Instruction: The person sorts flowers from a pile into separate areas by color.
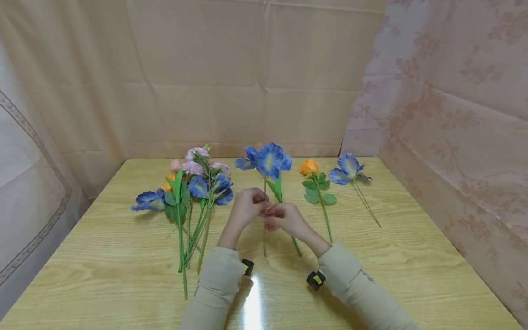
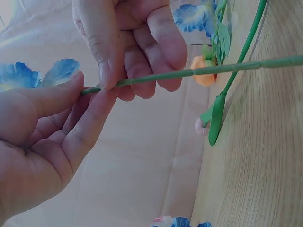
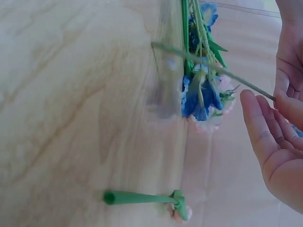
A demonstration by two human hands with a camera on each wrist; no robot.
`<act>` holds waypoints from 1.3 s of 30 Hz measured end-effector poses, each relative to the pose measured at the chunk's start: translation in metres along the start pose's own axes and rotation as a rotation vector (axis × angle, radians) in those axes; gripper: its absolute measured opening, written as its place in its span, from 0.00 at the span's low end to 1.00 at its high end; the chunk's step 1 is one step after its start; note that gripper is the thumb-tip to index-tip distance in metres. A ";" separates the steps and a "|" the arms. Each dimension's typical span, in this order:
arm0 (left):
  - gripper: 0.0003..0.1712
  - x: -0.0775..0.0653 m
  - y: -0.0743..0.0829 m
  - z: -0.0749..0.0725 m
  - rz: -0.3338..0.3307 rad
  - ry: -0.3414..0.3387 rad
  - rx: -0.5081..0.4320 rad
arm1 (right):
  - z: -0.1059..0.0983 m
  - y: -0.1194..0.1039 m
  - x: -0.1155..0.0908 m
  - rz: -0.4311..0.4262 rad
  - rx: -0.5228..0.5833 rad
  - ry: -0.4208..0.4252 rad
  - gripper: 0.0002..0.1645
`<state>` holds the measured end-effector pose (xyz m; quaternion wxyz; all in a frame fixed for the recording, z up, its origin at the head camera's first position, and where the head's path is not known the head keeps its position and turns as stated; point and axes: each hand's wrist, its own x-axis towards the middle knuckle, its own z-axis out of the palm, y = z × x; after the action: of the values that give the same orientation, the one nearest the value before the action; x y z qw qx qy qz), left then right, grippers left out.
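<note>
Upright between both hands is a blue artificial iris (image 1: 270, 159) with a yellow centre and a thin green stem (image 2: 213, 70). My left hand (image 1: 247, 206) pinches that stem between thumb and index finger, below the bloom. Right beside it, my right hand (image 1: 290, 222) holds the stem too, its thumb tip against it and its other fingers curled behind, as the left wrist view shows. The fingertips of both hands meet. On the table behind lies a green-leaved stem (image 1: 296, 245) with a small pink bud (image 2: 201, 125), mostly hidden by the iris in the head view.
To the left lies a bunch of pink flowers (image 1: 193, 167), blue irises (image 1: 149, 200) and an orange rose, stems toward me. At the right lie an orange rose (image 1: 308, 167) and another blue iris (image 1: 348, 167) on the wooden table (image 1: 412, 275). Curtains hang behind.
</note>
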<state>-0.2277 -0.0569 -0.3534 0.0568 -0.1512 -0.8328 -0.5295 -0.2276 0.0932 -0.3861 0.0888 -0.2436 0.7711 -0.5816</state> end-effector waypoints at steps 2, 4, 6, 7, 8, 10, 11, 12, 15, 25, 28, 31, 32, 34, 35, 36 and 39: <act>0.02 0.000 0.001 0.001 -0.008 0.001 -0.023 | -0.001 0.001 0.000 0.000 0.027 0.004 0.13; 0.02 0.001 0.001 0.003 -0.020 0.002 -0.049 | -0.002 0.002 0.000 0.003 0.041 0.010 0.12; 0.02 0.001 0.001 0.004 -0.022 0.004 -0.057 | -0.003 0.003 -0.001 0.002 0.050 0.011 0.11; 0.02 0.001 0.001 0.004 -0.022 0.007 -0.059 | -0.003 0.004 -0.002 0.000 0.053 0.011 0.11; 0.03 0.001 0.002 0.005 -0.024 0.010 -0.061 | -0.003 0.004 -0.002 -0.003 0.057 0.011 0.10; 0.03 0.001 0.002 0.005 -0.019 0.015 -0.064 | -0.003 0.004 -0.003 -0.007 0.068 0.012 0.10; 0.03 0.000 0.003 0.005 -0.014 0.017 -0.063 | -0.003 0.004 -0.004 -0.011 0.075 0.012 0.10; 0.03 0.000 0.003 0.005 -0.007 0.018 -0.062 | -0.003 0.004 -0.004 -0.015 0.080 0.015 0.11; 0.03 0.000 0.003 0.005 0.011 0.021 -0.058 | -0.003 0.004 -0.006 -0.035 0.081 0.027 0.10; 0.05 0.001 0.002 0.005 -0.016 0.000 0.034 | -0.017 0.000 -0.010 -0.059 0.022 0.120 0.07; 0.04 0.001 0.001 0.005 -0.017 -0.010 0.053 | -0.028 0.000 -0.009 -0.064 -0.005 0.181 0.06; 0.04 -0.001 0.001 0.004 -0.013 -0.024 0.049 | -0.044 0.007 -0.009 -0.075 -0.049 0.262 0.06; 0.04 -0.001 0.001 0.004 -0.015 -0.028 0.047 | -0.050 0.007 -0.009 -0.078 -0.071 0.297 0.07; 0.04 -0.002 0.001 0.004 -0.024 -0.040 0.045 | -0.062 0.008 -0.011 -0.058 -0.122 0.371 0.07; 0.04 -0.002 0.001 0.003 -0.026 -0.045 0.051 | -0.070 0.008 -0.013 -0.041 -0.150 0.409 0.07; 0.05 -0.002 0.000 0.003 -0.027 -0.049 0.058 | -0.077 0.009 -0.014 -0.022 -0.173 0.443 0.07; 0.05 -0.002 -0.001 0.003 -0.035 -0.057 0.080 | -0.101 0.010 -0.018 0.031 -0.243 0.547 0.08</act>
<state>-0.2260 -0.0550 -0.3559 0.0297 -0.1491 -0.8571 -0.4922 -0.2574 0.1901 -0.3672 -0.1432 -0.0750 0.8339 -0.5278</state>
